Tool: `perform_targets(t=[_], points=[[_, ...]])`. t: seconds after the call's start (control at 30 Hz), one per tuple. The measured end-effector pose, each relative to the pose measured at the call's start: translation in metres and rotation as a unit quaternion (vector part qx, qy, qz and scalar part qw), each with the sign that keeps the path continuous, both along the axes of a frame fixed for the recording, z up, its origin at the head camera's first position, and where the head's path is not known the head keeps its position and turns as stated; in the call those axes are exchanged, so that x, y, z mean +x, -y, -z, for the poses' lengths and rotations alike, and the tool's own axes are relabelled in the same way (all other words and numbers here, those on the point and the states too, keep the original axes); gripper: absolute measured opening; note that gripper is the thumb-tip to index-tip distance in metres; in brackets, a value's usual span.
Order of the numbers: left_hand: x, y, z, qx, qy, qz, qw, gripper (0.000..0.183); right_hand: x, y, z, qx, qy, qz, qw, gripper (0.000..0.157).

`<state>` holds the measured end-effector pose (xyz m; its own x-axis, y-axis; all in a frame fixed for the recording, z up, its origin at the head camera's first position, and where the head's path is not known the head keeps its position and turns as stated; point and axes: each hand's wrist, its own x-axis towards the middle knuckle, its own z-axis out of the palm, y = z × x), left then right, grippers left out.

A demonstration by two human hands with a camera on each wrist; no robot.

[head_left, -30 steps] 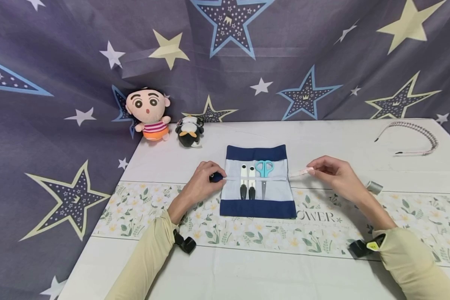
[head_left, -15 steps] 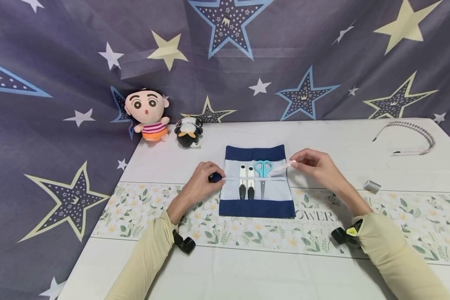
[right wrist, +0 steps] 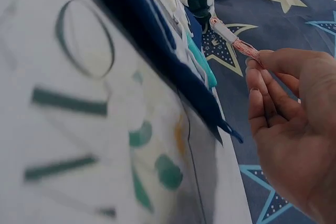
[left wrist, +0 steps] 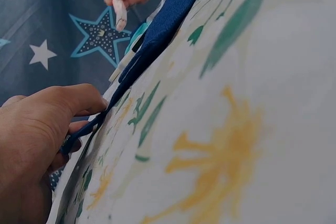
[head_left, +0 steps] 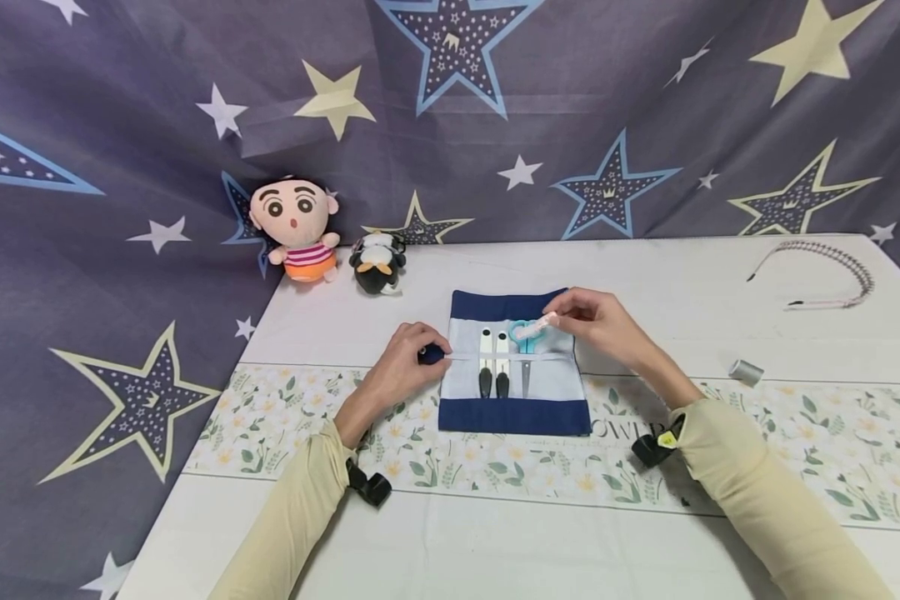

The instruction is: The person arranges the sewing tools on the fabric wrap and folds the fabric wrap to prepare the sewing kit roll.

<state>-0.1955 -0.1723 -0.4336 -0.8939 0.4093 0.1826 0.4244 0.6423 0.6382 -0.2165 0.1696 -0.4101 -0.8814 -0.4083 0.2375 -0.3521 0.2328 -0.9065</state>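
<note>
A navy-edged fabric tool roll (head_left: pixel 513 417) lies spread on the table, pale blue inside with a white elastic band across it. Under the band sit two white-and-black tools (head_left: pixel 486 362) side by side, and turquoise-handled scissors (head_left: pixel 527 379). My left hand (head_left: pixel 405 362) pinches the roll's left edge, where a bit of navy cloth (left wrist: pixel 86 129) shows between the fingers. Over the scissors' handles, my right hand (head_left: pixel 596 323) pinches a small pink-and-white skein of thread (right wrist: pixel 231 36) by one end. Its white paper sleeve points left, raised above the roll in the right wrist view.
A grey spool (head_left: pixel 746 372) lies to the right of the roll. Toward the back right is a headband (head_left: pixel 855 271). A plush doll (head_left: pixel 300 229) and a plush penguin (head_left: pixel 377 265) stand at the back left, before a star-patterned curtain (head_left: pixel 450 150).
My right hand has carried the skein leftward, from beyond the roll's right edge to above the scissors' handles. The left hand has stayed at the roll's left edge.
</note>
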Motion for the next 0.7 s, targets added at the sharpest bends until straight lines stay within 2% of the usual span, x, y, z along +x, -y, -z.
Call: perform_targets(t=[0.27, 0.53, 0.7], points=[[0.001, 0.000, 0.000, -0.004, 0.001, -0.003, 1.0000, 0.013, -0.009, 0.018, 0.002, -0.021, 0.001, -0.029, 0.999, 0.017], [0.002, -0.001, -0.001, -0.013, -0.006, -0.005, 0.9999, 0.014, -0.016, 0.036, 0.001, -0.013, 0.014, -0.041, 0.999, 0.018], [0.001, -0.001, -0.001, -0.013, -0.007, -0.004, 0.9999, 0.014, -0.019, 0.046, 0.000, -0.002, 0.002, -0.052, 0.999, 0.017]])
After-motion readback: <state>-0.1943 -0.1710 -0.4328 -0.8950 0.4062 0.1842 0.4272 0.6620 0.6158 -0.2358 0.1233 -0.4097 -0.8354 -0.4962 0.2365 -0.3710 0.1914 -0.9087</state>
